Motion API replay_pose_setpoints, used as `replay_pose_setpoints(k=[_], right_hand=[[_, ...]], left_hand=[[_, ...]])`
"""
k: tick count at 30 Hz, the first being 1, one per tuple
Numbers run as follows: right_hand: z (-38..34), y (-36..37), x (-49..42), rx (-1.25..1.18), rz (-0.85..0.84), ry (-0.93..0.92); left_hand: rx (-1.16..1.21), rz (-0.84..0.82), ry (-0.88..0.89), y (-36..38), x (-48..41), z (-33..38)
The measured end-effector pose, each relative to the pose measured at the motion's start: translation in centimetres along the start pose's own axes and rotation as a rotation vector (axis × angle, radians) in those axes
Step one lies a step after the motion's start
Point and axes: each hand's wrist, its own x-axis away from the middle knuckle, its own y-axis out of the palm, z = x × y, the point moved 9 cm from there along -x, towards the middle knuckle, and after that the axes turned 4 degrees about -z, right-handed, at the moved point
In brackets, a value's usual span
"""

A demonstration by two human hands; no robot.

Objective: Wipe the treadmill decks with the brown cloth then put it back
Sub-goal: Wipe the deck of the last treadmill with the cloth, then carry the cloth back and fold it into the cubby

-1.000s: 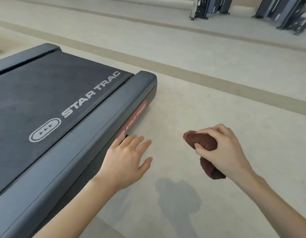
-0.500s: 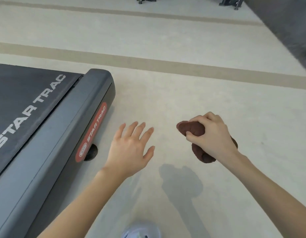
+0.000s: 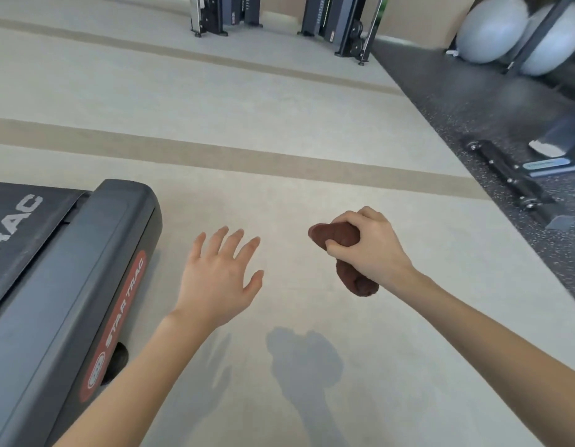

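Observation:
My right hand (image 3: 371,250) grips the bunched brown cloth (image 3: 336,235), whose two ends stick out above and below my fingers. It hangs in the air over the pale floor, right of centre. My left hand (image 3: 220,279) is empty, its fingers spread, held above the floor just right of the treadmill. The dark grey treadmill deck (image 3: 66,253) with its black belt and a red STAR TRAC label fills the lower left; only its rear corner shows.
Pale floor (image 3: 279,140) with tan stripes stretches ahead. A black speckled rubber mat (image 3: 473,101) runs along the right with a machine base (image 3: 512,179) on it. Weight machines (image 3: 337,24) stand at the back and two grey exercise balls (image 3: 492,27) at the upper right.
The view has swung right and up, so the treadmill slid further left and the mat and balls came into sight. Both hands stayed in front of me, the cloth still held.

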Motion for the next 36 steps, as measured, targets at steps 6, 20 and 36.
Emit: replay_pose_setpoints(k=[6,20,36], right_hand=[[-0.4,2.5,-2.2,-0.040,0.004,-0.051],[-11.5,-4.1,-11.2,-0.092,-0.249,-0.264],[-36.7,-37.4,-7.2,-0.063,-0.436,-0.412]], left_hand=[[-0.002,-0.047,-0.077,1.1,-2.1,-1.5],[-0.008,-0.113,-0.421,-12.1,-6.3,-4.1],[-0.019,-0.184,-0.522,-54.6,-5.0,3.1]])
